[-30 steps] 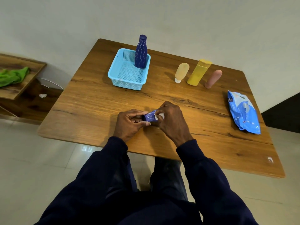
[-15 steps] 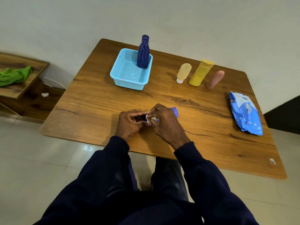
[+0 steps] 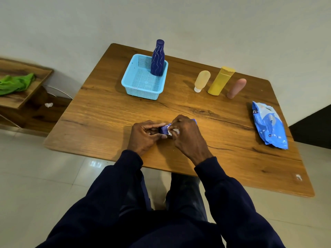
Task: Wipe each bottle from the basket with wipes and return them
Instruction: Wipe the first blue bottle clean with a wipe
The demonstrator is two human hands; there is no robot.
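Observation:
A small purple bottle (image 3: 165, 129) lies sideways between my hands near the table's front edge. My left hand (image 3: 143, 136) grips its dark cap end. My right hand (image 3: 186, 136) curls over the bottle's body and presses a white wipe (image 3: 173, 131) against it. Most of the bottle is hidden under my fingers. A light blue basket (image 3: 141, 86) stands at the back of the table with a tall dark blue bottle (image 3: 157, 59) upright in its far right corner.
A cream bottle (image 3: 202, 81), a yellow bottle (image 3: 221, 81) and a pink bottle (image 3: 236, 88) stand in a row at the back right of the wooden table (image 3: 111, 111). A blue wipes packet (image 3: 268, 125) lies at the right edge. A side shelf holds a green cloth (image 3: 15, 84).
My right hand has slid the wipe back and forth along the purple bottle, showing more of its left part again. My left hand has kept its hold.

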